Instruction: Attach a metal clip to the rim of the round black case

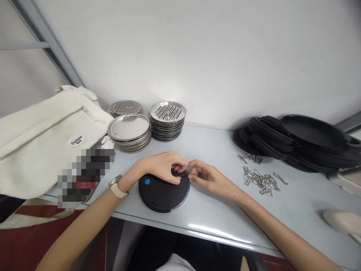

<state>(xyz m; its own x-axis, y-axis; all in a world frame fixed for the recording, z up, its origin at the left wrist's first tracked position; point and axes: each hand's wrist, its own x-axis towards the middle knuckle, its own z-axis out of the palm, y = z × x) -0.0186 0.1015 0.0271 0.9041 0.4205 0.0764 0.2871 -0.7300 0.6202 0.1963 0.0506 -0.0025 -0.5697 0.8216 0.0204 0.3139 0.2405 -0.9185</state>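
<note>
Head view: the black disc [163, 192] lies near the table [214, 210] front edge. Left hand [162, 165] presses its 1 o'clock rim, fingers curled; right hand [207, 177] pinches a small clip [187, 172] there. Best to steady the disc and seat the clip squarely. Spare clips [261, 180] lie at 3 o'clock.

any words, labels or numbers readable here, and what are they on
No text can be read in full.
White oval label on the cream bag: two short lines of dark print, too small and blurred to read.
Blue round sticker on the black disc under both hands: no writing visible.
Pixelated patch beside the bag: masked, unreadable.
Metal lids: no marks visible.
</note>
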